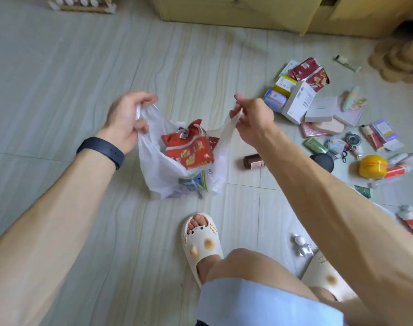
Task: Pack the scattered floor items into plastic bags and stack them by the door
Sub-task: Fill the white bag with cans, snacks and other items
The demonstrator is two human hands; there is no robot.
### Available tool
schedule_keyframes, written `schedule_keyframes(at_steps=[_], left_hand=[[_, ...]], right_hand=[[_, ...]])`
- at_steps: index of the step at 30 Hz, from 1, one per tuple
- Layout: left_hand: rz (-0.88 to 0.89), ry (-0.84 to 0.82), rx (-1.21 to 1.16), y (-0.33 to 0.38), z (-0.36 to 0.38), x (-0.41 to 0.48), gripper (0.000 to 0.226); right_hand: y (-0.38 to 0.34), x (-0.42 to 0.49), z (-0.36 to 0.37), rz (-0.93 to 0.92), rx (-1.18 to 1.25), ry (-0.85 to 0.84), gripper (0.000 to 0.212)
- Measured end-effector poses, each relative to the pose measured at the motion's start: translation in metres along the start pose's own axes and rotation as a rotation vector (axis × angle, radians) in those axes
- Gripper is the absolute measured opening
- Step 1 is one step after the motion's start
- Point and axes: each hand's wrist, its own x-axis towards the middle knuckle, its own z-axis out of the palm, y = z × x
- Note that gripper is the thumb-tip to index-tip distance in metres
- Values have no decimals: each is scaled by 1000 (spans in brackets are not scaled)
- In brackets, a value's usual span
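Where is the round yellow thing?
The round yellow thing lies on the floor at the far right of the head view, next to a red-and-white tube and right of a black round object.

A thin, translucent white plastic bag (163, 170) is crinkling around a glossy red foil snack packet (189, 149) on a floor (71, 78) of smooth, faintly veined pale tile. A matt black rubbery wristband (100, 150) is circling one wrist. Cream foam slippers (200, 243) are looking soft and matt; cardboard boxes (236, 10) are showing dull brown.
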Motion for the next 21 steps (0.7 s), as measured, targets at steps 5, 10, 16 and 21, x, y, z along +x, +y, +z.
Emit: schedule_keyframes(at_steps=[5,10,16,21], left_hand=[[41,22,356,28,5,-9,18],[24,25,861,-16,4,-11,18],[248,325,855,-13,-1,4,38],[408,357,226,11,2,5,30]], right_hand=[[-27,-20,-9,-93,-733,-29,17],[2,-22,-44,-161,-1513,-53,21],[-23,-32,-45,-418,-595,146,19],[-14,-44,-25,-377,-527,-2,16]])
